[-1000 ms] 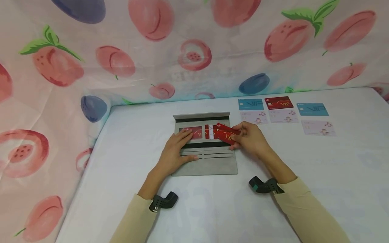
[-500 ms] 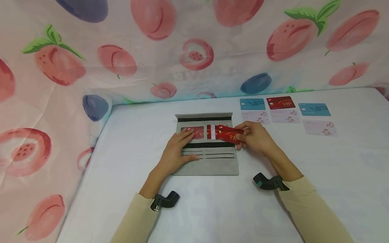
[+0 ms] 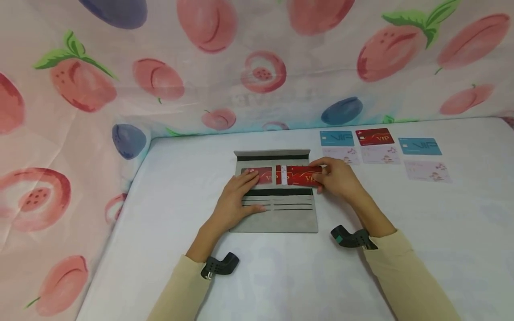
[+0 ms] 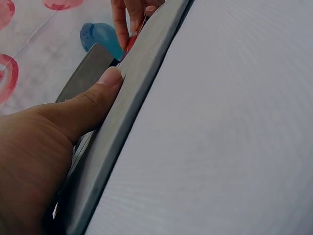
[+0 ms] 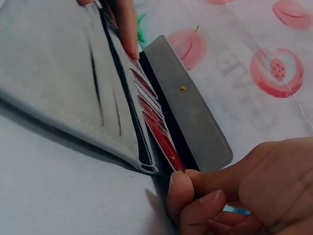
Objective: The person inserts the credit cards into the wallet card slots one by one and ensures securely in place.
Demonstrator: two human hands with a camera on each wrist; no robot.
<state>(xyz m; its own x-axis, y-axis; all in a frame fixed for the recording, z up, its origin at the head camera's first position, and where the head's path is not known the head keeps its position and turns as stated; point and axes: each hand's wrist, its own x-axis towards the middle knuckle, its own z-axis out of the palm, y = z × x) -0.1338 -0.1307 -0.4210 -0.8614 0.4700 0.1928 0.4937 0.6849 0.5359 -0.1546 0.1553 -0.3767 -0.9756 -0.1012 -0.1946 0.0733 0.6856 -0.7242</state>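
Observation:
A grey wallet (image 3: 277,224) lies unfolded on the white table, its flap (image 5: 188,107) raised at the far side. My left hand (image 3: 234,198) rests on its left part, with the fingers extended over a red VIP card (image 3: 263,175) in a clear window. At the wallet's right edge my right hand (image 3: 340,180) pinches another red VIP card (image 3: 299,175) between thumb and fingers. This card lies level, its left end at a narrow white strip (image 3: 283,175). From the right wrist view, its inner end reaches the slots, where more red edges show.
Beyond the right hand lie two blue VIP cards (image 3: 337,138), a red VIP card (image 3: 375,136) and several pale pink cards (image 3: 428,171) in rows. A fruit-patterned cloth (image 3: 217,89) rises behind the table and along its left side.
The red card in my right hand has turned from a slant to level with the wallet's slots. The left hand stays on the wallet.

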